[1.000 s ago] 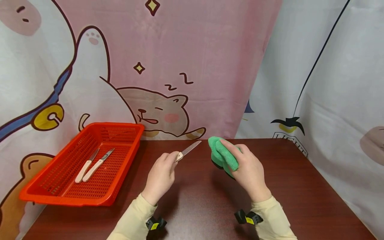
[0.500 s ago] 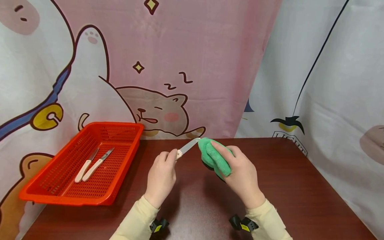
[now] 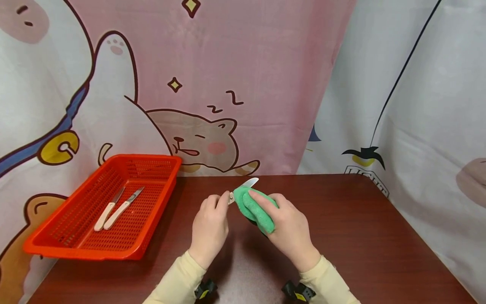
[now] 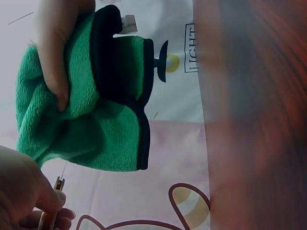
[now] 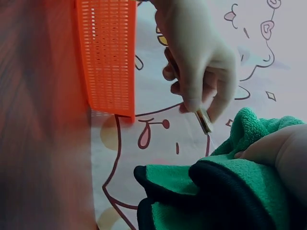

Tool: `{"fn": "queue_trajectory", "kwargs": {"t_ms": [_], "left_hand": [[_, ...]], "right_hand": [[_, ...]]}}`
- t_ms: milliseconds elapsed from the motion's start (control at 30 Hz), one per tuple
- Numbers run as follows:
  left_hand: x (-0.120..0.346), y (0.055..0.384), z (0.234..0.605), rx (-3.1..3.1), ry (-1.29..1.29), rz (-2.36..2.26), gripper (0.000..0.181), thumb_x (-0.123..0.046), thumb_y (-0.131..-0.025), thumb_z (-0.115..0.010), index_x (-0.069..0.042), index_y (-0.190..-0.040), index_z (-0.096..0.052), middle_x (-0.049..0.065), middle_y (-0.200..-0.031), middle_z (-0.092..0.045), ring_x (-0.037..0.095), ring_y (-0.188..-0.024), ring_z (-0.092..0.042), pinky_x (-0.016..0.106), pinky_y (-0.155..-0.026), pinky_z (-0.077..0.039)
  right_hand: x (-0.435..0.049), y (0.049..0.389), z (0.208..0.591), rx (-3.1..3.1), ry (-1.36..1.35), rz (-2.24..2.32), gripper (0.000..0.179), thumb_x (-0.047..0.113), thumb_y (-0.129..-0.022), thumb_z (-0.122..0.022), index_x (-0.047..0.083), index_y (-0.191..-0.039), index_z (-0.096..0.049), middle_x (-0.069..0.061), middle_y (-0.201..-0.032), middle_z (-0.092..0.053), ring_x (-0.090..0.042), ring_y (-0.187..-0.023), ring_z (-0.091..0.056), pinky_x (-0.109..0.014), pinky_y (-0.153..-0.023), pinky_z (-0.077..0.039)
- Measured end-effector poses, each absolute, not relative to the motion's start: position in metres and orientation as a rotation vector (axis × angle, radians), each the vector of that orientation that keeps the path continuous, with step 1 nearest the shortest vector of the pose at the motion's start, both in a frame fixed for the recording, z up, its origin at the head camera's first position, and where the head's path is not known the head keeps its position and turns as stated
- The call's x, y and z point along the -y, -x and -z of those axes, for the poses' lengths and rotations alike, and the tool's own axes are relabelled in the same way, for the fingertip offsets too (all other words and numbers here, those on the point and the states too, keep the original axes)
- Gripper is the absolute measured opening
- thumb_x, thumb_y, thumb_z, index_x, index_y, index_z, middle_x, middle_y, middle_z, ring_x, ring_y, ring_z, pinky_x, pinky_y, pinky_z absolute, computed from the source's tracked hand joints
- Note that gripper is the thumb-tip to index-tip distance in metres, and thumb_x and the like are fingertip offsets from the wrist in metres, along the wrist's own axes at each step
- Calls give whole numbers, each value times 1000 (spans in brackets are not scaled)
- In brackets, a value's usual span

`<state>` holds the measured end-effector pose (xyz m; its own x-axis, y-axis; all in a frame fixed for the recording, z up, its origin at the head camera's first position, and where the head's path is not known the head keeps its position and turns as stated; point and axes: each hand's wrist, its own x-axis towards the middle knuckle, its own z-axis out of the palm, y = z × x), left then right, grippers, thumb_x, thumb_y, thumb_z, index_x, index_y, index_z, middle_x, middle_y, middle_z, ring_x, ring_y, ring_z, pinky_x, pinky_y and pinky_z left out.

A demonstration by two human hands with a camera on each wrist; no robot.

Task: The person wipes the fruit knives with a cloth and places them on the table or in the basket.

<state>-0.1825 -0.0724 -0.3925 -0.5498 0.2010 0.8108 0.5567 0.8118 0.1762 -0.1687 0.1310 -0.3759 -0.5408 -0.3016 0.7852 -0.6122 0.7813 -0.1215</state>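
Note:
The left hand [image 3: 210, 226] grips a small knife by its pale handle [image 3: 230, 197], and the tip of the blade [image 3: 251, 182] shows beyond the cloth. In the right hand [image 3: 290, 228] is a folded green cloth [image 3: 255, 207] with dark edging, wrapped over the middle of the blade. Both hands are held above the table, close together. The left wrist view shows the cloth [image 4: 105, 129] hanging in loose folds beside the knife handle [image 4: 50, 213]. From the right wrist, the left hand [image 5: 206, 62] is seen with fingers curled round the handle [image 5: 204, 120].
A red plastic basket [image 3: 95, 254] stands on the left of the dark brown table [image 3: 364, 236]. Two knives with pale handles lie in it side by side, one knife [image 3: 104, 216] left of the other knife [image 3: 117, 214]. A printed curtain [image 3: 273, 84] hangs behind the table.
The right hand has moved left with the green cloth, from apart from the knife to over its blade. The left hand has shifted slightly right, still holding the knife.

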Motion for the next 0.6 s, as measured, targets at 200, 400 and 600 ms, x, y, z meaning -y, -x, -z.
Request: {"fn": "queue_trajectory", "kwargs": {"t_ms": [200, 400, 600], "left_hand": [[69, 181, 395, 2133, 568, 531, 42, 11, -74, -74, 3, -114, -63, 16, -88, -57, 29, -73, -55, 35, -53, -53], [66, 180, 397, 2086, 600, 553, 43, 14, -73, -70, 1, -113, -62, 13, -86, -54, 27, -72, -54, 35, -50, -50], [65, 179, 396, 2081, 625, 574, 43, 14, -73, -73, -1, -113, -62, 12, -86, -54, 25, -72, -53, 32, -49, -49]], "right_hand": [[-128, 168, 380, 2220, -656, -478, 80, 8, -63, -87, 32, -135, -60, -5, -100, -60, -20, -77, -63, -33, -46, -47], [-126, 169, 384, 2254, -639, -460, 81, 9, -64, -87, 33, -136, -59, -5, -100, -60, -22, -76, -62, -33, -46, -47], [-127, 169, 385, 2266, -612, -433, 82, 7, -61, -88, 32, -135, -60, -7, -100, -60, -23, -75, -61, -34, -46, -47]]}}
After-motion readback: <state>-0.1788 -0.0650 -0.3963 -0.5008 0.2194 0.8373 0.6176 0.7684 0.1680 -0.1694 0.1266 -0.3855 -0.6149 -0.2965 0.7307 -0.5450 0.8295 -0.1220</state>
